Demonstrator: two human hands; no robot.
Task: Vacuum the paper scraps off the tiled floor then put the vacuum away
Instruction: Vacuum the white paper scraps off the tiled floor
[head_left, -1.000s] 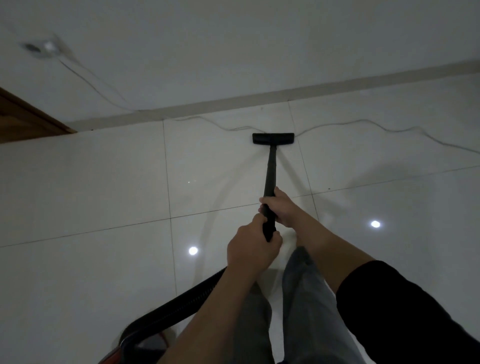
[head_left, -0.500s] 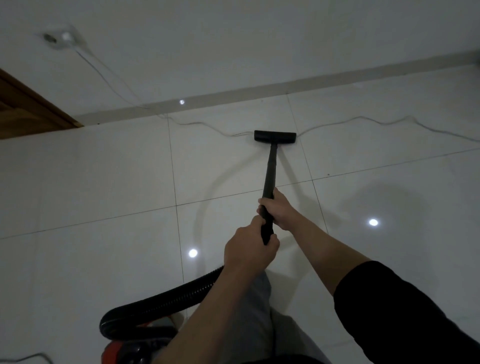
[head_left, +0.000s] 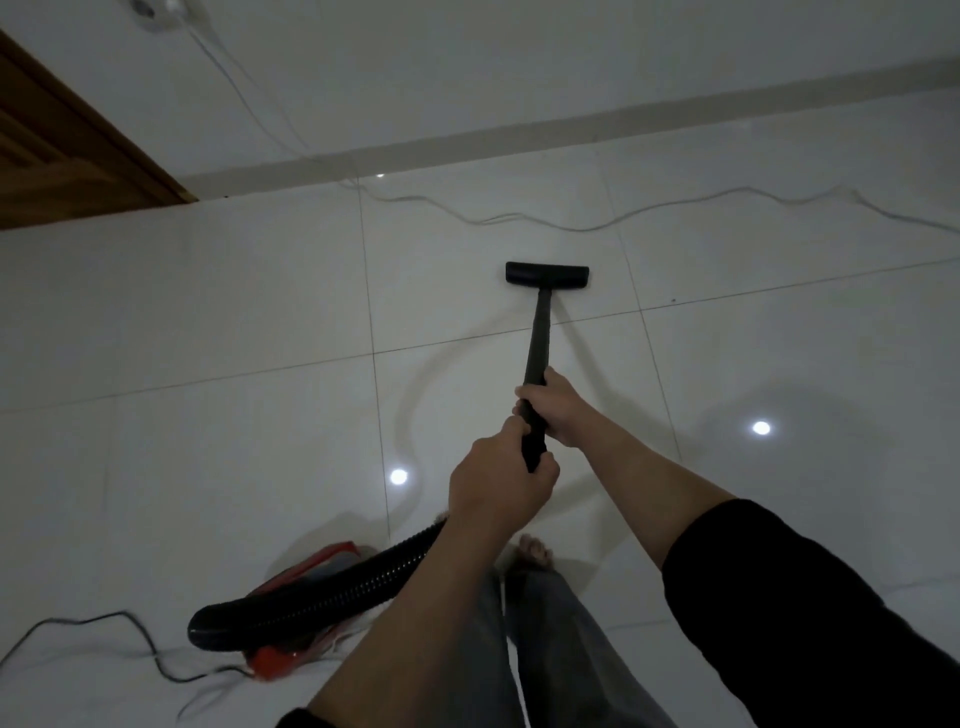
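The vacuum wand (head_left: 537, 343), its floor head (head_left: 547, 274) and the ribbed hose (head_left: 332, 597) are showing black, while the vacuum body (head_left: 291, 662) is showing red. The glossy white floor tiles (head_left: 208, 322) are carrying thin grey grout lines and bright round light spots. A pale cord (head_left: 571, 224) is lying against them, a door (head_left: 62, 156) is showing brown wood, and the sleeve (head_left: 805, 623) is showing black above grey trousers (head_left: 566, 654).

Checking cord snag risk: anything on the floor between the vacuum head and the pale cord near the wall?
Head view: only bare tile between the vacuum head and the pale cord; no scraps visible there.

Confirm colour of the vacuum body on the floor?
Red vacuum body, seen in the head view.
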